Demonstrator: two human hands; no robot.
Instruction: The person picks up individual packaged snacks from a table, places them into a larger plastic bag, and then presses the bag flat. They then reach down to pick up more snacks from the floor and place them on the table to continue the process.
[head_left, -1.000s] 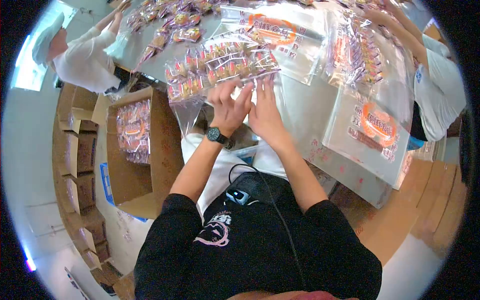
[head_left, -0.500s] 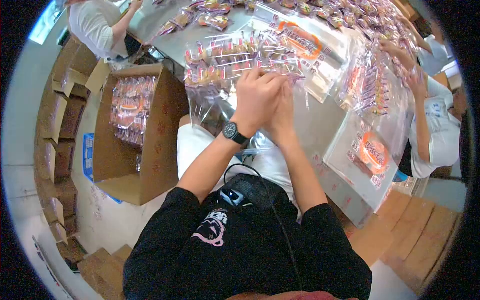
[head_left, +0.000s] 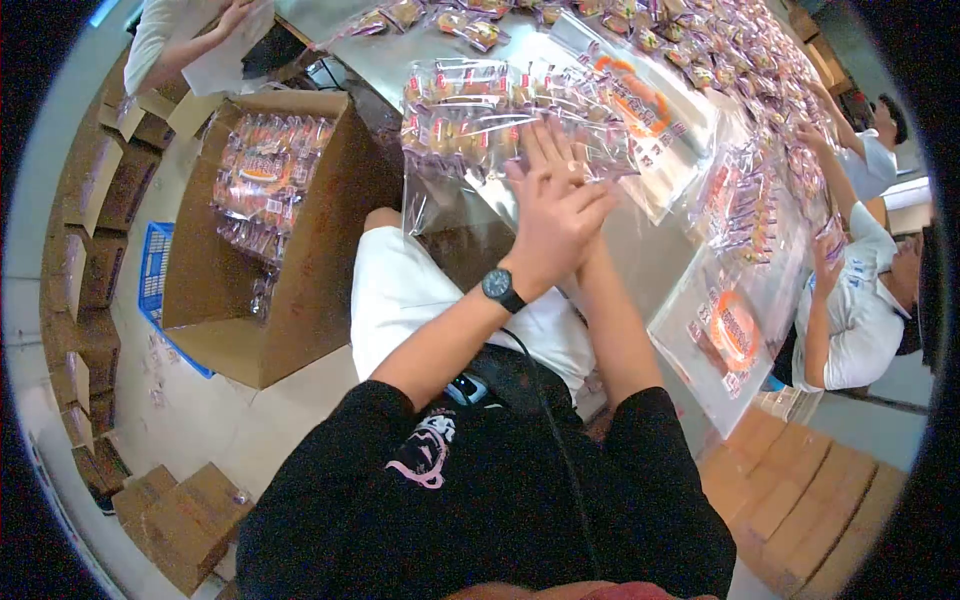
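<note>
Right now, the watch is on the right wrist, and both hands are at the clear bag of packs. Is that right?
Not quite: the watch is on the left wrist, not the right, as the head view shows. The left hand and right hand are indeed at the clear bag of packs.

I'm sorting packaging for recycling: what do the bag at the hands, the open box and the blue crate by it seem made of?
The bag: clear, glossy plastic film, judging by its glare and packs showing through.
The open box: apparently matt brown cardboard, from its stiff, plain walls.
The blue crate: probably moulded plastic, from its even colour and slotted wall; finish unclear.
</note>
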